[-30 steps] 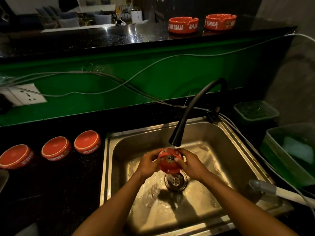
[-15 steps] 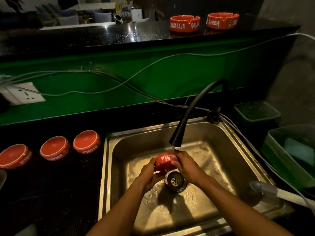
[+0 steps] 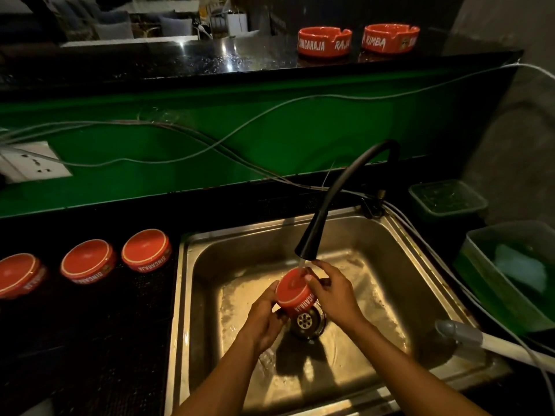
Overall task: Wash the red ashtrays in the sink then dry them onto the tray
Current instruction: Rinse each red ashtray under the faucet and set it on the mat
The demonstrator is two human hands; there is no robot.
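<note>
I hold a red ashtray (image 3: 293, 292) over the drain of the steel sink (image 3: 375, 235), its flat base turned up under the running stream from the black faucet (image 3: 324, 217). My left hand (image 3: 264, 316) grips its left side and my right hand (image 3: 333, 292) its right side. Three red ashtrays (image 3: 146, 250) (image 3: 87, 263) (image 3: 19, 274) lie upside down on the dark mat left of the sink. Two more red ashtrays (image 3: 324, 42) (image 3: 390, 37) stand upright on the raised black counter at the back.
Grey cables (image 3: 240, 136) hang across the green wall, near a white socket (image 3: 30, 162) at left. A small clear container (image 3: 447, 198) and a larger green tub (image 3: 510, 274) sit right of the sink. A grey and white hose (image 3: 474, 340) lies on the sink's right rim.
The ashtray has been turned in my hands from facing me with its inside to base up under the water. Both hands stayed over the drain.
</note>
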